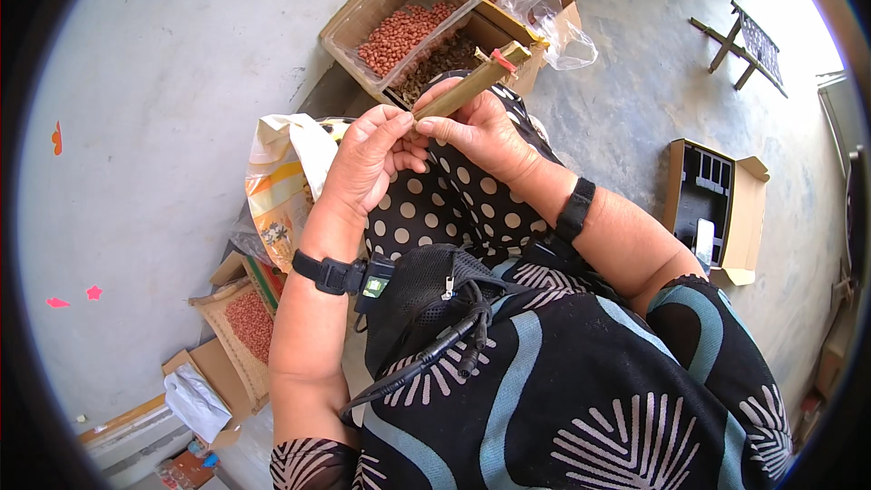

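My right hand (488,132) is closed around a greenish-brown length of bamboo (470,89), which slants up and away to the right. A red tie (502,59) is wound near its far end. At the bamboo's near end my left hand (365,159) is closed, thumb and forefinger pinched together beside my right thumb. Whatever those left fingers hold is hidden or too small to make out. Just beyond my hands sits a clear plastic tub (356,16) with shelled red peanuts (404,36) in it. It rests over a cardboard box holding brown peanut shells (445,65).
A patterned plastic bag (277,186) stands left of my knees. Farther right are an open cardboard box with a black insert (700,195) and a low folding stool (748,45). A woven sack of peanuts (249,322) lies at lower left, near the pale wall (163,109).
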Tool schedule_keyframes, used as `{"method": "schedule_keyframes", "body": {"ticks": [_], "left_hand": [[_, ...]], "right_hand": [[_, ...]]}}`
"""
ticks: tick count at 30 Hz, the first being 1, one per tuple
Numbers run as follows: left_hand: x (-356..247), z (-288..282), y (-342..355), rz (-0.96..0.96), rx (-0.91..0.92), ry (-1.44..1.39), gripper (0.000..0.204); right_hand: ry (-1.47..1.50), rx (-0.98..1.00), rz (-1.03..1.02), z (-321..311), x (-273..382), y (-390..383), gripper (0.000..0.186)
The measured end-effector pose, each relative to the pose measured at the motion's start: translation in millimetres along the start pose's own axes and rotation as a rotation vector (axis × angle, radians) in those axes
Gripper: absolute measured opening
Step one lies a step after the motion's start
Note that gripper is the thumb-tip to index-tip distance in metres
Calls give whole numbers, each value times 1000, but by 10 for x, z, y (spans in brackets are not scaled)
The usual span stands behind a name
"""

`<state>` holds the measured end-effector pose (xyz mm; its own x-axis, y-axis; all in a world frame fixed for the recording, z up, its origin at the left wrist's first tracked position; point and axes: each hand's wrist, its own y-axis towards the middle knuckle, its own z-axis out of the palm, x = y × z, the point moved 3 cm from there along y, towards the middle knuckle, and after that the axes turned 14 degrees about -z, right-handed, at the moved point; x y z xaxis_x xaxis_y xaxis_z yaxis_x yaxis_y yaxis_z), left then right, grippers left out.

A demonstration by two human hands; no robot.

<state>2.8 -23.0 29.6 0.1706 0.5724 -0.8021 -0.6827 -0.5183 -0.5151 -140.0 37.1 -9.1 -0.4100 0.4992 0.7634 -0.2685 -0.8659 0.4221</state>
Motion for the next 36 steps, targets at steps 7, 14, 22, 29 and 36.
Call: {"method": "schedule_keyframes", "body": {"ticks": [7,14,22,29,36], "left_hand": [[3,-5,29,6,4,-8,21],[7,-3,37,17,19,-20,23],[10,-11,39,13,18,-24,25],[30,-40,39,9,11,-29,25],[40,-55,37,4,16,-39,24]], "right_hand": [[-40,-4,-5,-20,-14,16,20],[-38,-12,18,-11,9,19,20],[-21,-20,27,-3,2,22,20],[-38,-19,17,11,7,18,19],[-61,6,23,-7,-38,11,18]]}}
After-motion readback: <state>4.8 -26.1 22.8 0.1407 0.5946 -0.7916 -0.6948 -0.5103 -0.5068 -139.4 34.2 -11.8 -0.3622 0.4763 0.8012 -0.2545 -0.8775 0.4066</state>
